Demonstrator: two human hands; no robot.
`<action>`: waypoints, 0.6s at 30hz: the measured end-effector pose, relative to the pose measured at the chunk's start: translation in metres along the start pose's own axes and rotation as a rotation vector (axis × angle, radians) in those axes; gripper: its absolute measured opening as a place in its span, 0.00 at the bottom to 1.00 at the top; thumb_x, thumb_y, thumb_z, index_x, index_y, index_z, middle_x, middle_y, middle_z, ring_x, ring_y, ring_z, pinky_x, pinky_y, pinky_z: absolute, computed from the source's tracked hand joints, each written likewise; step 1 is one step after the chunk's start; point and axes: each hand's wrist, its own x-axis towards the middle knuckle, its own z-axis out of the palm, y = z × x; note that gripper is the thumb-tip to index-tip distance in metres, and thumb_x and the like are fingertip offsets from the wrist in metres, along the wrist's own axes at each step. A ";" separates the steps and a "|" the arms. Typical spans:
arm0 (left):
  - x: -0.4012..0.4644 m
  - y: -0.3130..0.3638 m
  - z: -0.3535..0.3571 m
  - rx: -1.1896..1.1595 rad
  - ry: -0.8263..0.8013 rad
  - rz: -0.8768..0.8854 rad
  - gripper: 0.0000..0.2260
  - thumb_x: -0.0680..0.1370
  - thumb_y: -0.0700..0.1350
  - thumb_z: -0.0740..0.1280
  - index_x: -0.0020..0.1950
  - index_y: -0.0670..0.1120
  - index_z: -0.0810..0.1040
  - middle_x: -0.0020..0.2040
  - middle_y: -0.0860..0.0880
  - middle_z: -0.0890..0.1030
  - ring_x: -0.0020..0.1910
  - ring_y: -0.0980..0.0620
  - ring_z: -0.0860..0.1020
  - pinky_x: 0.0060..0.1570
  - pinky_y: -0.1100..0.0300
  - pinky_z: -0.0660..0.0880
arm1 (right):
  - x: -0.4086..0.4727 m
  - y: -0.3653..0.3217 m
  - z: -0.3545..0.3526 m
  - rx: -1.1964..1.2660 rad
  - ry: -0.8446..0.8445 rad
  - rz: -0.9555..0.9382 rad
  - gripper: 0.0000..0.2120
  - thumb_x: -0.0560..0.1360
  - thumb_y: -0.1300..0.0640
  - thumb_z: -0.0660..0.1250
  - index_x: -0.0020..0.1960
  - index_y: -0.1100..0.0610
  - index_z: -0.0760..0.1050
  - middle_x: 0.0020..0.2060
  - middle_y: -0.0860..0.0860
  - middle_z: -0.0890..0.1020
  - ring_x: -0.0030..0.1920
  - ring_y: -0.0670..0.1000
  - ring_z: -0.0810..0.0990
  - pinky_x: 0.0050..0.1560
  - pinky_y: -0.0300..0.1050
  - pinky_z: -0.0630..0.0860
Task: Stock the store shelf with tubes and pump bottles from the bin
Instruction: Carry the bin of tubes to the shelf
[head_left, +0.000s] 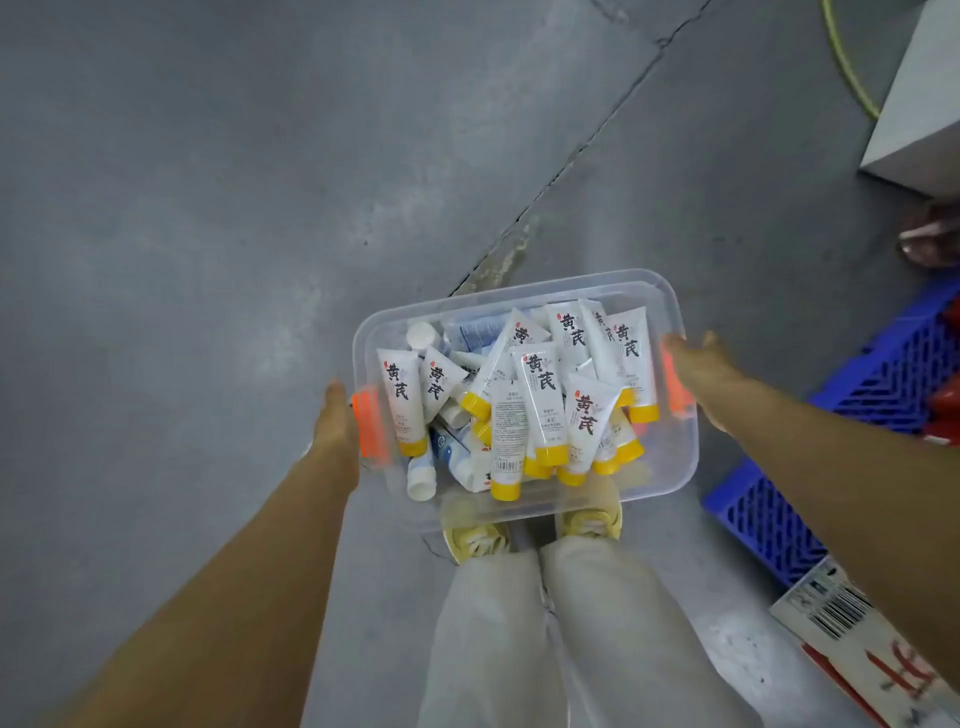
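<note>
Hands at the two short ends of the bin (524, 512), one per side. Left hand (335, 426) lies along the left end, fingers reaching under the rim beside the orange latch (370, 423); fingertips hidden, so curl cannot be confirmed. Right hand (698, 366) sits at the right end by the other latch (675, 384), fingers wrapped over the rim as far as can be seen. Both appear to be gripping and carrying.

Bin: clear plastic, lidless, held level above the floor (208, 208) in front of the legs, shoes (589, 514) visible through its base. No shelf in view.

Contents: loose heap of white tubes (540, 395) with yellow caps, a few blue-and-white ones beneath at the left. Pump bottles not clearly distinguishable.

Handling, judged:
- Load is moderate; thin walls may flex, so support under the rim at both ends and keep level.
- Tubes are soft-bodied, smooth, somewhat slippery, not fragile. They will slide and shift if tilted.
- Best hold for a single tube: pinch mid-body or at the stiff cap end; the flat crimped end gives less purchase.

Off to the right: blue crate (769, 514), printed carton (852, 639).
</note>
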 end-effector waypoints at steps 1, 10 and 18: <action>0.002 0.000 0.001 -0.011 -0.009 0.001 0.26 0.82 0.60 0.50 0.71 0.46 0.69 0.69 0.45 0.73 0.66 0.46 0.72 0.60 0.52 0.63 | 0.004 0.002 0.001 0.013 -0.019 0.014 0.32 0.80 0.44 0.57 0.78 0.59 0.53 0.75 0.59 0.61 0.73 0.62 0.63 0.71 0.56 0.61; 0.042 -0.008 -0.004 0.056 -0.028 0.050 0.31 0.80 0.66 0.50 0.67 0.43 0.74 0.62 0.42 0.77 0.60 0.42 0.75 0.54 0.51 0.68 | 0.020 0.013 0.009 -0.044 0.146 0.005 0.26 0.81 0.44 0.51 0.69 0.62 0.69 0.67 0.66 0.67 0.68 0.62 0.65 0.68 0.52 0.61; 0.044 -0.028 0.018 -0.037 0.006 0.057 0.33 0.79 0.68 0.47 0.67 0.46 0.74 0.50 0.43 0.75 0.48 0.46 0.73 0.52 0.50 0.69 | 0.021 0.020 0.005 0.216 0.059 0.061 0.32 0.79 0.35 0.49 0.66 0.60 0.72 0.64 0.61 0.75 0.63 0.62 0.75 0.65 0.58 0.71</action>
